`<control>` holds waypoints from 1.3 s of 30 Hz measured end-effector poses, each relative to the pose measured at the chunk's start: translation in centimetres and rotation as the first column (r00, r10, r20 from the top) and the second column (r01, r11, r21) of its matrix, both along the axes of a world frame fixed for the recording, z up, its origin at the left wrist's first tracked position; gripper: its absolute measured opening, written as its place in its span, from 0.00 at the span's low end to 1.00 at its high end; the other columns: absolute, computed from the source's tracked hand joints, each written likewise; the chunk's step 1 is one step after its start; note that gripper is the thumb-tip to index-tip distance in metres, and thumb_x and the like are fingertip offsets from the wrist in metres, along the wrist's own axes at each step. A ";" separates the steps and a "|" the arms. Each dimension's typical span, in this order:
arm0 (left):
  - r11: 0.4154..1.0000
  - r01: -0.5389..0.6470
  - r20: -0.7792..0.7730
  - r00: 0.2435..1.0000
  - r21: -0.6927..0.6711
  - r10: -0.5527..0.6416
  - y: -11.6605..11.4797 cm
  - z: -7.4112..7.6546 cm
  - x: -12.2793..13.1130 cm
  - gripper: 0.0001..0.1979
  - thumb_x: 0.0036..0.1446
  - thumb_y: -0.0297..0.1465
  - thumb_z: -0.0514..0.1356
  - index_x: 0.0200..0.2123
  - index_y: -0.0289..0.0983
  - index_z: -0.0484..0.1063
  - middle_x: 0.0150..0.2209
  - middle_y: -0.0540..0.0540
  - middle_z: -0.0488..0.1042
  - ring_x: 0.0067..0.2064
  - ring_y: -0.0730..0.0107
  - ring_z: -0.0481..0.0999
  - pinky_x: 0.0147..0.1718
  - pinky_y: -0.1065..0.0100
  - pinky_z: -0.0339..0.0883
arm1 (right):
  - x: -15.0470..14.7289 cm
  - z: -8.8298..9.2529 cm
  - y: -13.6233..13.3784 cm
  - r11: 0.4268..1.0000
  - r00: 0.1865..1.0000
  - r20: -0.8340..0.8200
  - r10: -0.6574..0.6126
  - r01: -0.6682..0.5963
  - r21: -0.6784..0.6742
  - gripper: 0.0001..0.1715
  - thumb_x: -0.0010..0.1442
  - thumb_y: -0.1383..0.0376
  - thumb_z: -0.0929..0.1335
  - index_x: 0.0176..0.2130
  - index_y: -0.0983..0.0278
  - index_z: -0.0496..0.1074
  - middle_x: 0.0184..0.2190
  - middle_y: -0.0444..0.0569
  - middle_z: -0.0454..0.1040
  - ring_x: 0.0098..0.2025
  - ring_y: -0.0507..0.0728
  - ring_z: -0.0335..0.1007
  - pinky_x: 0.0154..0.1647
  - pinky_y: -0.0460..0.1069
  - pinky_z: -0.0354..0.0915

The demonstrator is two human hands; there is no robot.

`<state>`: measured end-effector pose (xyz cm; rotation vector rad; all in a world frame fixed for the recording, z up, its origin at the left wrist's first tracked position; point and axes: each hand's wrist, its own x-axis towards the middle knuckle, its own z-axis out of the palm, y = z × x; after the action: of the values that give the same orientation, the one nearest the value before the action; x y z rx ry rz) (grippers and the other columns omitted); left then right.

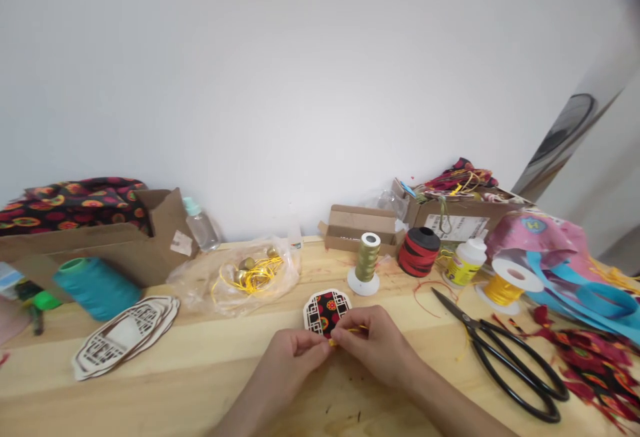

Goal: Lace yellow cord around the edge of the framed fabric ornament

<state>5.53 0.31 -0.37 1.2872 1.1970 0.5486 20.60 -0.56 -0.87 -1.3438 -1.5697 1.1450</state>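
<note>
A thin yellow cord (333, 342) is being pinched between the thumb and index finger of the left hand (294, 355) and those of the right hand (376, 345), the two sets of fingertips being held close together. Just beyond them, an ornament (331, 308) with a pale cut-out frame and patterned fabric is lying on the wooden table (225, 384), its near right edge being partly covered by the right fingers; whether it is being touched cannot be told. Black-handled scissors (469, 320) are resting to the right. Farther back, an olive thread spool (367, 260) is standing before a small cardboard box (360, 222).
</note>
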 end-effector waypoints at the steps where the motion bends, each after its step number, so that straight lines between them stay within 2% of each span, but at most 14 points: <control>1: 1.000 0.002 0.006 1.000 -0.007 -0.001 0.0 0.1 0.0 0.16 0.42 0.40 0.58 0.25 0.30 0.73 0.17 0.54 0.65 0.22 0.76 0.58 0.22 0.75 0.49 | 0.0 0.0 -0.1 1.000 1.000 -0.013 -0.006 0.006 0.017 0.12 0.49 0.65 0.63 0.23 0.68 0.72 0.20 0.45 0.70 0.24 0.50 0.62 0.23 0.42 0.57; 6: 1.000 0.009 0.055 0.998 -0.009 -0.008 -0.2 0.2 -0.3 0.16 0.44 0.40 0.57 0.26 0.32 0.73 0.21 0.52 0.68 0.25 0.74 0.61 0.25 0.74 0.53 | 0.0 0.1 -0.2 0.996 0.998 -0.027 -0.054 0.055 0.068 0.11 0.50 0.66 0.63 0.23 0.68 0.72 0.20 0.45 0.70 0.24 0.50 0.63 0.23 0.41 0.58; 14: 1.000 0.005 0.052 0.999 0.004 -0.006 -0.7 -0.1 -0.4 0.15 0.45 0.39 0.56 0.23 0.31 0.69 0.18 0.54 0.63 0.22 0.77 0.58 0.22 0.76 0.50 | -0.6 0.2 -0.6 0.991 0.984 -0.128 -0.126 0.130 0.022 0.10 0.49 0.66 0.64 0.22 0.69 0.70 0.19 0.46 0.69 0.24 0.50 0.63 0.23 0.41 0.59; 18: 1.000 0.027 0.079 0.996 0.001 -0.027 -0.8 0.0 -0.2 0.13 0.46 0.37 0.56 0.27 0.32 0.72 0.22 0.51 0.70 0.27 0.73 0.64 0.27 0.74 0.55 | -0.5 0.4 -0.5 0.995 0.982 -0.161 -0.096 0.092 -0.034 0.11 0.48 0.65 0.64 0.22 0.70 0.70 0.19 0.46 0.69 0.23 0.49 0.62 0.23 0.41 0.59; 20: 0.999 0.045 0.104 0.994 0.006 -0.045 -0.8 0.1 -0.2 0.13 0.47 0.36 0.55 0.31 0.33 0.73 0.25 0.50 0.73 0.30 0.70 0.67 0.30 0.73 0.57 | -0.2 0.3 -0.4 0.999 0.993 -0.110 -0.037 0.037 0.003 0.11 0.49 0.66 0.64 0.23 0.69 0.71 0.19 0.46 0.69 0.22 0.49 0.61 0.23 0.41 0.58; 22: 0.998 0.055 0.144 0.988 0.015 -0.056 -0.8 0.1 -0.2 0.13 0.49 0.35 0.54 0.34 0.34 0.73 0.27 0.50 0.75 0.33 0.67 0.69 0.32 0.72 0.59 | 0.2 0.2 -0.4 0.996 1.000 0.019 0.008 -0.010 0.083 0.10 0.49 0.67 0.63 0.23 0.69 0.72 0.17 0.44 0.67 0.20 0.47 0.58 0.20 0.40 0.55; 24: 0.998 0.062 0.185 0.981 0.011 -0.063 -0.9 0.0 -0.2 0.13 0.50 0.34 0.54 0.36 0.35 0.73 0.28 0.50 0.76 0.34 0.67 0.70 0.34 0.72 0.59 | 0.4 0.2 -0.5 0.986 0.987 0.158 0.031 -0.056 0.159 0.10 0.49 0.67 0.63 0.24 0.68 0.72 0.15 0.42 0.64 0.18 0.46 0.54 0.17 0.40 0.51; 27: 0.998 0.064 0.214 0.975 0.010 -0.064 -1.1 0.0 -0.3 0.13 0.50 0.33 0.53 0.37 0.36 0.72 0.30 0.50 0.76 0.33 0.68 0.71 0.34 0.72 0.61 | 0.5 0.3 -0.8 0.966 0.958 0.279 0.069 -0.134 0.223 0.10 0.49 0.68 0.62 0.23 0.68 0.71 0.15 0.41 0.63 0.17 0.46 0.52 0.17 0.40 0.49; 30: 0.998 0.041 0.182 0.982 0.037 -0.047 -1.2 0.3 -0.2 0.13 0.50 0.33 0.54 0.36 0.36 0.73 0.29 0.50 0.77 0.33 0.68 0.71 0.33 0.73 0.61 | 0.4 0.4 -1.0 0.950 0.941 0.328 0.082 -0.174 0.260 0.10 0.49 0.69 0.62 0.23 0.67 0.71 0.15 0.41 0.64 0.17 0.46 0.53 0.17 0.41 0.50; 35: 0.996 0.045 0.148 0.987 0.075 -0.055 -1.3 0.6 0.0 0.13 0.51 0.33 0.53 0.38 0.37 0.72 0.31 0.50 0.76 0.34 0.68 0.71 0.35 0.72 0.62 | 0.7 0.6 -1.0 0.934 0.942 0.311 0.124 -0.217 0.284 0.09 0.51 0.69 0.62 0.29 0.64 0.72 0.23 0.44 0.72 0.24 0.48 0.63 0.25 0.41 0.56; 39: 0.986 0.092 0.098 0.989 0.139 -0.107 -1.2 0.5 0.0 0.13 0.52 0.33 0.51 0.38 0.37 0.72 0.31 0.51 0.76 0.35 0.67 0.70 0.37 0.71 0.60 | 0.6 0.6 -0.8 0.925 0.932 0.353 0.083 -0.204 0.322 0.11 0.54 0.69 0.61 0.30 0.62 0.71 0.24 0.44 0.72 0.25 0.49 0.64 0.27 0.42 0.56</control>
<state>5.54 -0.87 0.15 1.4066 1.0167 0.6243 21.22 -1.40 -0.32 -1.2338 -2.0390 0.6883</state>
